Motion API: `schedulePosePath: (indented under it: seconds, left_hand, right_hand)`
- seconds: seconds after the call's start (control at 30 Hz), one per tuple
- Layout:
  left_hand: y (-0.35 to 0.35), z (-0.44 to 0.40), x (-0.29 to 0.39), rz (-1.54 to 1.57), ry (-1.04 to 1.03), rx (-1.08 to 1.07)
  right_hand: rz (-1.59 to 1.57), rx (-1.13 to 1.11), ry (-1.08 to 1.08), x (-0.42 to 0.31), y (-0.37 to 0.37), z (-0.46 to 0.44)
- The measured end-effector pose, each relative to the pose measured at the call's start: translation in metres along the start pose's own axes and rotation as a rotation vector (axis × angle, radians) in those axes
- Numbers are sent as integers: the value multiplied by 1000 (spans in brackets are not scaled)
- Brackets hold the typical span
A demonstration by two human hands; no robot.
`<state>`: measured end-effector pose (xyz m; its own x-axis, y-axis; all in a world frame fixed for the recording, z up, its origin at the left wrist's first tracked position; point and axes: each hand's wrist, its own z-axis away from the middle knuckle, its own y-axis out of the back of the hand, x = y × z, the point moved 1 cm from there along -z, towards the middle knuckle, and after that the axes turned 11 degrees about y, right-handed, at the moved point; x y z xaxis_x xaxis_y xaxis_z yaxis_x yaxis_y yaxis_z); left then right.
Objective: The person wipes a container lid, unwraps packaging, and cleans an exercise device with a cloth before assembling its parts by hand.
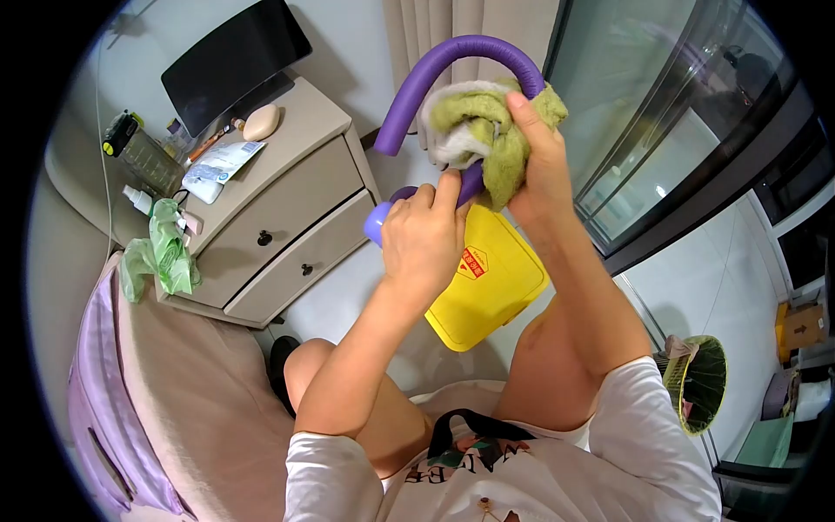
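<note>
A purple tube (474, 46) with a ribbed, padded-looking surface arches above my hands. A lighter purple rounded end (377, 224) sticks out beside my left hand (424, 228), whose fingers are wrapped round the lower part of the tube. My right hand (541, 165) is closed on a fuzzy green cloth (503, 165), pressed against the tube's right side with the thumb on top. Pale white fuzzy material (461, 143) shows within the cloth's folds. How the tube runs beneath the cloth is hidden.
Below my hands stands a yellow container (487, 304) with a red label. At left, a drawer cabinet (287, 217) carries a black monitor (235, 65), a bottle (143, 157) and a green plastic bag (165, 252). A glass door (644, 113) and a mesh wastebasket (696, 383) are at right.
</note>
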<state>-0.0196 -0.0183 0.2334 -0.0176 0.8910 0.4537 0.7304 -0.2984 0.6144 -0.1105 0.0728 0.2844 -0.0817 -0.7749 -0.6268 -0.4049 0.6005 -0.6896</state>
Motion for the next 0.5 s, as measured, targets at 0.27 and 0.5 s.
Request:
schedulePosePath:
  seconds: [0.27,0.5]
  left_hand:
    - [-10,9,-11,66,111,-160]
    - [14,-11,-16,234,-38,-143]
  right_hand:
    - [118,97,-7,30,0,26]
    - [-29,27,-21,-11,15,-18]
